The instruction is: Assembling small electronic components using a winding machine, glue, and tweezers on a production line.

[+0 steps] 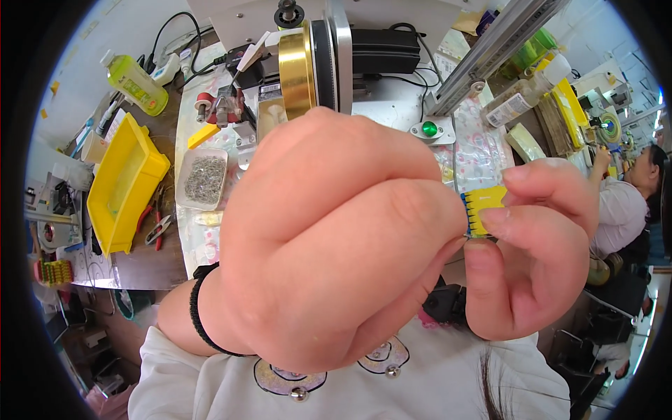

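My left hand fills the middle of the view, close up, its back toward me and its fingers curled in tightly. A black braided band circles the wrist. Whatever that hand pinches is hidden behind its knuckles. Beside it on the right, my right hand has bent fingers, with the thumb and index tips close together next to the left fingertips. Anything between those tips is too small to make out. A yellow comb-like piece with a blue edge shows between the two hands; I cannot tell whether it is touched.
Behind stands a machine with a gold-coloured wheel and a green button. To the left are a white tray of small metal parts, a yellow bin, pliers and a green bottle. A seated person is at far right.
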The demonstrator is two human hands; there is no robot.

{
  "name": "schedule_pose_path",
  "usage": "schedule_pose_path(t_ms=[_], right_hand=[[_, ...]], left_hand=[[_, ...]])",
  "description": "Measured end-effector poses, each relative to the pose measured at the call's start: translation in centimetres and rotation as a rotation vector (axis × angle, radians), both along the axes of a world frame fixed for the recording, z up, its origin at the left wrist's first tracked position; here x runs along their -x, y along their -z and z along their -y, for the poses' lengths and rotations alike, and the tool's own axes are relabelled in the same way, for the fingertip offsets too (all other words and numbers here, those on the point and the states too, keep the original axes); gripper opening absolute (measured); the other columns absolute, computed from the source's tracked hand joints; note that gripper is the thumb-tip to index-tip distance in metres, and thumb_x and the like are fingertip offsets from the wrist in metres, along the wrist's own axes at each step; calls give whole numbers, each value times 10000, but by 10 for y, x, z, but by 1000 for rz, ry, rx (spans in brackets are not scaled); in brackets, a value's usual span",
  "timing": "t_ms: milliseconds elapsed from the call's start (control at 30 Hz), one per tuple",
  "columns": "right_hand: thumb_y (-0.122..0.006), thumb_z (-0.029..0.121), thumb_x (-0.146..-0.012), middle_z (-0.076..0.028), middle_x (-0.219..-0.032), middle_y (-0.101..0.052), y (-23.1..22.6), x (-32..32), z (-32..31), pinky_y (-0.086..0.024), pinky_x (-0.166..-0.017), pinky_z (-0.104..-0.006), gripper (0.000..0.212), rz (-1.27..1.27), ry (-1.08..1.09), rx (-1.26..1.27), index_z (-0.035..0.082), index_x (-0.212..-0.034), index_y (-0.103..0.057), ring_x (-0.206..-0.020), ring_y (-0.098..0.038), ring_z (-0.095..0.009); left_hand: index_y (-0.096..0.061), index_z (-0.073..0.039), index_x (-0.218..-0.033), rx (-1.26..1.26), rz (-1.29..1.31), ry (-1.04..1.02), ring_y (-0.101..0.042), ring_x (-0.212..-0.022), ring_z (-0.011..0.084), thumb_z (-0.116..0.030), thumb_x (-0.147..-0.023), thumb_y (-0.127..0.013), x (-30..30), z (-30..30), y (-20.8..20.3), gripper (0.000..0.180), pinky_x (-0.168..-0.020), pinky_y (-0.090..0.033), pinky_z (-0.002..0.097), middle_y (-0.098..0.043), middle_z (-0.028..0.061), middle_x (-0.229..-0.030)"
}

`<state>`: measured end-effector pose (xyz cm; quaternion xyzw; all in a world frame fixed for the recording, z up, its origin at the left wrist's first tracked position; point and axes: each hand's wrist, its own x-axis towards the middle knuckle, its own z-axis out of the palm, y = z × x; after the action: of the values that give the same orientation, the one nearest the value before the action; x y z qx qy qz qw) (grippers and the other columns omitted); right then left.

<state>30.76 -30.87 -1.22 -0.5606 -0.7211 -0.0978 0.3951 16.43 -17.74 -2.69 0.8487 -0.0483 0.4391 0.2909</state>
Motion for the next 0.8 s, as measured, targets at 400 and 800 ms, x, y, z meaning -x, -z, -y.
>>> schedule_pose_path(t_ms=[400,800], right_hand=[[-605,56,-769,-192,-1097,-484,7,3,-5,-368,-758,-274,135,-20,17,-70,32,-893,-556,-834,-453,-187],[-633,197,-788,-166,-1185,-451,2,1,2,-336,-800,-293,169,-303,-3,236,60,-817,-537,-924,-427,-181]], left_hand=[[-623,-26,-851,1,8,-11,-523,-686,213,1,-661,-691,1,-1,5,203,-596,-409,301,-562,90,-814],[-614,-58,-781,-142,-5,-97,-538,-688,237,-96,-648,-662,0,-5,-3,146,-698,-453,367,-583,73,-781]])
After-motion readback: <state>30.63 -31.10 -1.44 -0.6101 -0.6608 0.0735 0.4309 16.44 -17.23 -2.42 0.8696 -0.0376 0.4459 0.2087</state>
